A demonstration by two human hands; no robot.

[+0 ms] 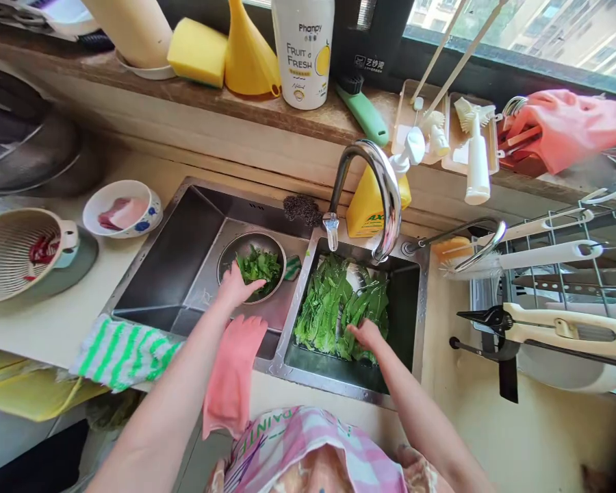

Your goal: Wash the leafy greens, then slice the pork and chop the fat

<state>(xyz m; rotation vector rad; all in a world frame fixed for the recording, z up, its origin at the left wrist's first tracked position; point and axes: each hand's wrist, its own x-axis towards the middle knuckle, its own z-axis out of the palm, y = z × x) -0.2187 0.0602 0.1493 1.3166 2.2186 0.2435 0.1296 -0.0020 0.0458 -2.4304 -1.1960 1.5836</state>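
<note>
My left hand (239, 282) is over a round metal bowl (226, 255) in the left basin, with thumb and fingers apart. Its fingertips reach the dark green leaves (264, 263) in that bowl. In the right basin, long-leafed greens (318, 301) lie in water. My right hand (368, 335) is among them at the near right, its fingers closed on some leaves and partly hidden by them. The chrome faucet (372, 154) arches above these greens.
A pink rubber glove (233, 373) and a striped cloth (128, 352) hang over the front edge. At left are a bowl of meat (146, 218) and a colander (74, 257). A dish rack (559, 253) holding utensils and a knife stands at right; bottles and brushes line the sill.
</note>
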